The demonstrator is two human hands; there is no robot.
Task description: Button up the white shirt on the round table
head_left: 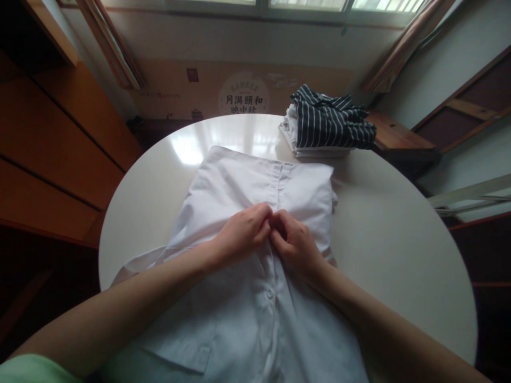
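A white button-up shirt [239, 186] lies spread flat on a round white table [399, 239], its button placket running down the middle. My left hand [241, 234] and my right hand [293, 242] meet at the placket, fingers curled and pinching the shirt's front edges together at one spot. A white button [270, 293] shows lower down on the placket, and a chest pocket [187, 346] sits near the bottom left.
A stack of folded clothes, topped by a dark striped garment [329, 119], rests at the table's far right edge. A wooden cabinet [48, 138] stands to the left, a low wooden bench [395, 135] to the right, and a window wall behind.
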